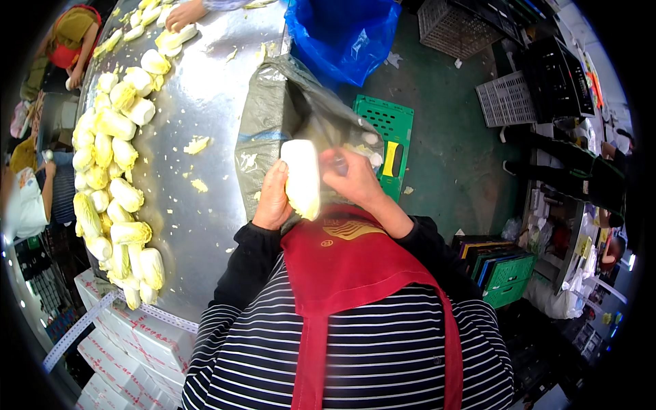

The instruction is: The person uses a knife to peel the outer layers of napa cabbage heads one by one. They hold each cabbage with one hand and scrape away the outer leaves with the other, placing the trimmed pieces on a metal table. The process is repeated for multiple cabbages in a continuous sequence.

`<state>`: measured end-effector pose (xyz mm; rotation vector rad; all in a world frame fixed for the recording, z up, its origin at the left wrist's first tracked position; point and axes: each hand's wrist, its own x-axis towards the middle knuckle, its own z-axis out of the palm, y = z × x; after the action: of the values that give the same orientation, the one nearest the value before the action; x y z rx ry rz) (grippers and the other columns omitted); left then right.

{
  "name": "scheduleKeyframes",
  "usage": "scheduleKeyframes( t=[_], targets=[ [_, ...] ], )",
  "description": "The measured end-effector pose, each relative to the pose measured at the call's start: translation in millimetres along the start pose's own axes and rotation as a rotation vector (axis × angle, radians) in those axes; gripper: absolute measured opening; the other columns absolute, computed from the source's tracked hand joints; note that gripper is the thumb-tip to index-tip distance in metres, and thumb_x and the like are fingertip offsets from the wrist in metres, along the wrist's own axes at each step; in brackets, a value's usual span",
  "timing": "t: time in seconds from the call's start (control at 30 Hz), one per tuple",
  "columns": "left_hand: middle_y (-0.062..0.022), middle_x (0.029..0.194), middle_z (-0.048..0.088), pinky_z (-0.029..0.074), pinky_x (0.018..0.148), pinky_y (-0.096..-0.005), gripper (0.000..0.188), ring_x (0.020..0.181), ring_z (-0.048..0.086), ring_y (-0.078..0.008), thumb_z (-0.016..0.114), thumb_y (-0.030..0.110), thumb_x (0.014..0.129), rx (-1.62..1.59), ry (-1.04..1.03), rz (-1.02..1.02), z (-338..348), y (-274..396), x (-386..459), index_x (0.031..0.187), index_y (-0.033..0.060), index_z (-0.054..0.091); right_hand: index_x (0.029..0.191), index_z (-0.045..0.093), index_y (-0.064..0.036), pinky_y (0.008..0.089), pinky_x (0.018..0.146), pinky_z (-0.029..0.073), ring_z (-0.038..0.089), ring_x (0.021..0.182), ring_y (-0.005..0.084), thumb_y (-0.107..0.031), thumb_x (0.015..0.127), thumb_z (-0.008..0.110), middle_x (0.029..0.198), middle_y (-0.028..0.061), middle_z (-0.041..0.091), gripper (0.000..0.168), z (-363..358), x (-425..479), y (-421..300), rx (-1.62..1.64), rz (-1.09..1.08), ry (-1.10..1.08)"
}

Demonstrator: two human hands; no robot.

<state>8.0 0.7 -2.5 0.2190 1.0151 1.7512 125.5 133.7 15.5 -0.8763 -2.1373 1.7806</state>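
Observation:
My left hand (275, 200) is closed around a trimmed napa cabbage (301, 177), holding it upright with its white base up and its yellow leaf tips down. Just right of the cabbage is my right hand (354, 177), fingers curled and blurred by motion; whether it holds something is not clear. Both hands are over the mouth of a grey-green woven plastic sack (264, 110), which hangs at the metal table's (205, 246) edge. Pale leaf scraps (366, 151) show inside the sack. Many trimmed napa cabbages (115, 123) lie heaped along the table's far left side.
A blue plastic bag (343, 36) stands beyond the sack. On the floor to the right is a green plastic crate (397, 115). Another person's hand (185, 15) touches a cabbage at the table's top end. Cartons (138, 338) are stacked at lower left.

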Motion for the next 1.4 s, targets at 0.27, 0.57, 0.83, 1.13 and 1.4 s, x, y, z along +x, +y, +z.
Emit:
scheduleKeyframes(
  t=[0.27, 0.57, 0.83, 1.13, 1.4],
  targets=[
    [-0.008, 0.122, 0.052, 0.041, 0.094, -0.0276, 0.047, 0.11, 0.051, -0.014, 0.056, 0.02, 0.091, 0.152, -0.004, 0.085, 7, 5, 2, 0.131, -0.0012, 0.04, 0.103, 0.062, -0.001, 0.0251, 0.064, 0.047, 0.061, 0.068, 0.0145, -0.019, 0.072, 0.068, 0.083, 0.0106, 0.066, 0.037, 3, -5, 0, -0.037, -0.254, 0.155],
    [-0.0086, 0.123, 0.052, 0.041, 0.094, -0.0285, 0.049, 0.111, 0.05, -0.0147, 0.057, 0.018, 0.09, 0.133, -0.031, 0.052, 8, 7, -3, 0.131, -0.0017, 0.039, 0.107, 0.058, 0.003, 0.0313, 0.062, 0.046, 0.058, 0.067, 0.0177, -0.027, 0.066, 0.07, 0.078, 0.0167, 0.063, 0.052, -10, -6, -24, -0.143, 0.063, -0.058],
    [-0.0095, 0.122, 0.053, 0.042, 0.093, -0.0291, 0.05, 0.11, 0.052, -0.0156, 0.058, 0.021, 0.09, 0.107, -0.042, 0.036, 1, 2, -10, 0.13, -0.0026, 0.039, 0.105, 0.055, 0.004, 0.0374, 0.065, 0.047, 0.061, 0.073, 0.0326, -0.023, 0.068, 0.065, 0.081, 0.0225, 0.061, 0.046, 0, -10, -13, -0.162, -0.08, 0.004],
    [-0.0111, 0.123, 0.053, 0.043, 0.094, -0.031, 0.048, 0.111, 0.053, -0.018, 0.049, 0.028, 0.094, -0.052, -0.089, -0.049, -7, 0, -13, 0.13, -0.0024, 0.04, 0.106, 0.052, 0.008, 0.0331, 0.07, 0.047, 0.06, 0.076, 0.0221, -0.018, 0.072, 0.061, 0.084, 0.0167, 0.062, 0.043, -7, -24, -11, 0.184, 0.095, -0.071],
    [-0.0074, 0.109, 0.059, 0.049, 0.083, -0.0296, 0.042, 0.095, 0.059, -0.0156, 0.051, 0.032, 0.092, 0.184, 0.042, -0.04, 4, -5, 0, 0.121, 0.0018, 0.047, 0.111, 0.052, 0.006, 0.0299, 0.077, 0.047, 0.06, 0.084, 0.0171, -0.015, 0.074, 0.06, 0.093, 0.0136, 0.063, 0.043, -5, -27, -9, 0.15, -0.006, -0.044]
  ],
)
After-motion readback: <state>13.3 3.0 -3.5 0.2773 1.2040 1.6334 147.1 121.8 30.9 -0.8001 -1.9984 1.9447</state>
